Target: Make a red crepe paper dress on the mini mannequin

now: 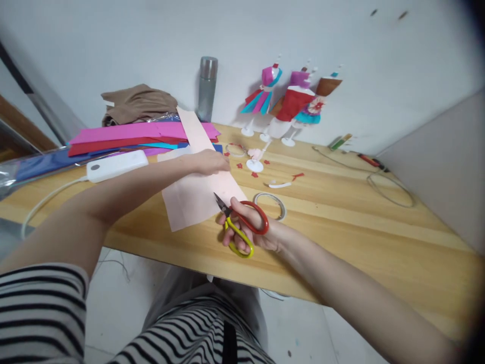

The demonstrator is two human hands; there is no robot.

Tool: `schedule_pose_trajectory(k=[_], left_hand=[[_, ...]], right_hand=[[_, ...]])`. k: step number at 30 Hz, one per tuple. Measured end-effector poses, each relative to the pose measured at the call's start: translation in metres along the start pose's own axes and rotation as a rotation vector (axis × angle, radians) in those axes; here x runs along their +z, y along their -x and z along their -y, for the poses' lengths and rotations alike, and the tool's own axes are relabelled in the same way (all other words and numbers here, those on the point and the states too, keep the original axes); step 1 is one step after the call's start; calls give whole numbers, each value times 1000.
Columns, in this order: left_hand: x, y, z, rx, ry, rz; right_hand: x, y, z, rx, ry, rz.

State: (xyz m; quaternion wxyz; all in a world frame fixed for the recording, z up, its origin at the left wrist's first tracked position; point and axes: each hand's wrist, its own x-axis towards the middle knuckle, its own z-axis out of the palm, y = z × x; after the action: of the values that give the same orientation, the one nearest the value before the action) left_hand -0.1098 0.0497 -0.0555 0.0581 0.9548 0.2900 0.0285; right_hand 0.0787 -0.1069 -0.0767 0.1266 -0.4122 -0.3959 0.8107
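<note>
My left hand (212, 162) is closed over a long pale pink strip (195, 129), its fingertips mostly hidden. The strip lies slantwise across a wider pale pink sheet (185, 202) on the table; cloth or paper, I cannot tell. In my right hand (242, 230) is a pair of scissors (226, 210) with one red and one yellow handle loop. The dark blades look closed and point up and left, over the sheet's right part. Just beyond that wrist lies a roll of tape (282, 207).
Coloured sheets (129, 133), a white power bank (117, 166) with a cable and brown cloth (140, 103) lie left. A grey flask (207, 88) stands behind. Small dressed stands (299, 106) line the wall. Red scraps (254, 175) and a red-handled tool (369, 161) lie right on the table (359, 222).
</note>
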Motion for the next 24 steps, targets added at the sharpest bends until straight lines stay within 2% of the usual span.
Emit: schedule_pose_trajectory(k=[3, 6, 9, 12, 16, 19, 22, 24], left_hand=[[-1, -17, 2, -3, -95, 176], [-8, -21, 1, -55, -151, 216], [-18, -20, 0, -104, -94, 180], [-28, -20, -6, -155, -36, 106], [-45, -25, -27, -100, -83, -14], [-61, -30, -48, -3, -163, -132], [-74, -34, -67, 74, -187, -211], [-80, -38, -75, 74, -192, -236]], right_hand=[[-3, 7, -5, -34, 2, -6], [-8, 17, -9, -32, 14, 20], [-17, 38, -14, -57, 64, 21], [-32, 74, -19, -109, 148, -11], [-62, 126, -23, -222, 256, -70], [-85, 152, -20, -382, 297, -101], [-98, 164, -10, -701, 304, -216], [-100, 167, 2, -931, 303, -341]])
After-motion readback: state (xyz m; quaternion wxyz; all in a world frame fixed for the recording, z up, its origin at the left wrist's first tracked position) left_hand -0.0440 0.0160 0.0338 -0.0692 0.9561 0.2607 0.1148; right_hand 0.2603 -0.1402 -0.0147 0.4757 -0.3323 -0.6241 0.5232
